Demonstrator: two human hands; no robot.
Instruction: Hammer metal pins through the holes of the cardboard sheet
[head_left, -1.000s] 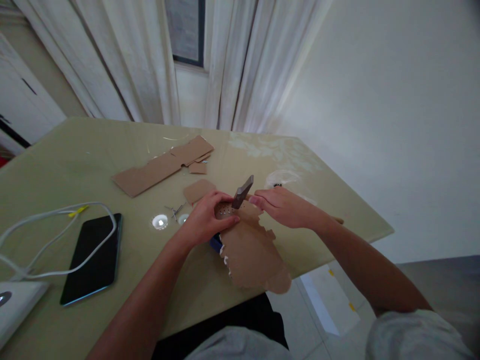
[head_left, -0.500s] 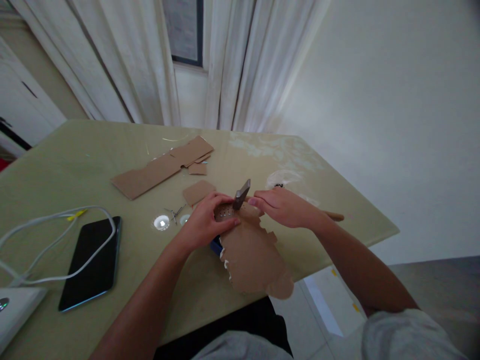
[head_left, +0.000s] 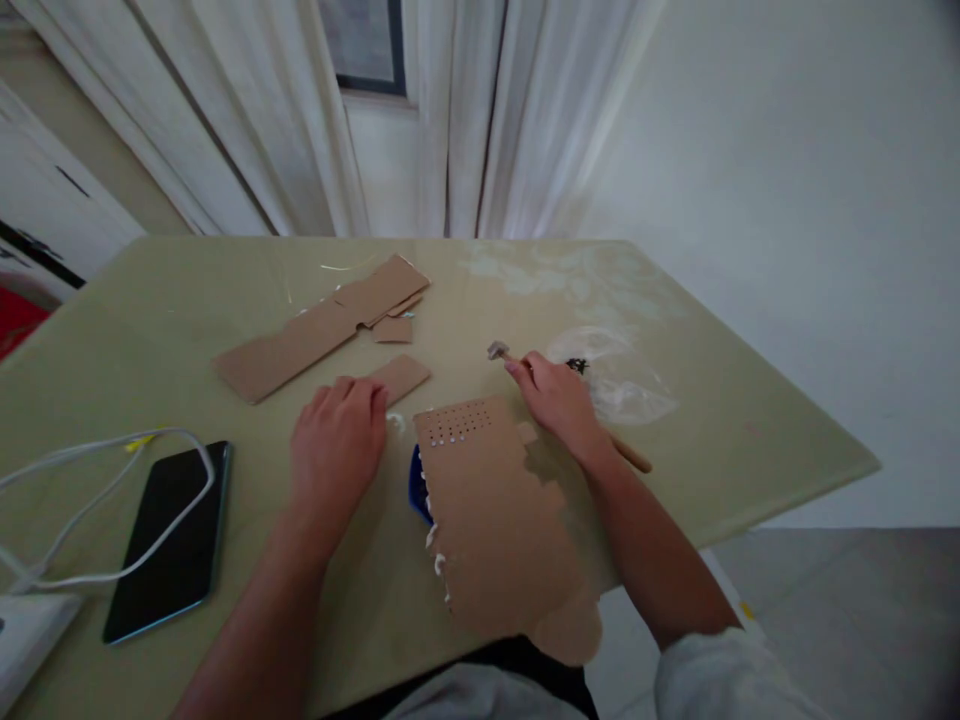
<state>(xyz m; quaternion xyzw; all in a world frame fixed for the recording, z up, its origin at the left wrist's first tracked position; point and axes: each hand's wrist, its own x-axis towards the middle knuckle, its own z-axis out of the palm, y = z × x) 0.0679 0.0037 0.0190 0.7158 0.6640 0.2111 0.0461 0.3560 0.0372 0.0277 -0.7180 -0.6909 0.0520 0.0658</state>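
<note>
A: Left hand (head_left: 337, 440)?
B: Palm down, flat on the table (head_left: 150, 330), fingers loose, gripping nothing, just left of the punched cardboard sheet (head_left: 495, 510).
A: Right hand (head_left: 555, 400)?
B: Curled around a small hammer (head_left: 497, 351), wooden handle running back under the wrist, head resting on the table beyond the sheet.

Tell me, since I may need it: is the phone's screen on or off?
Off, it seems. The phone lies face up on the table, its screen plain black, with a white cable looped across it.
</note>
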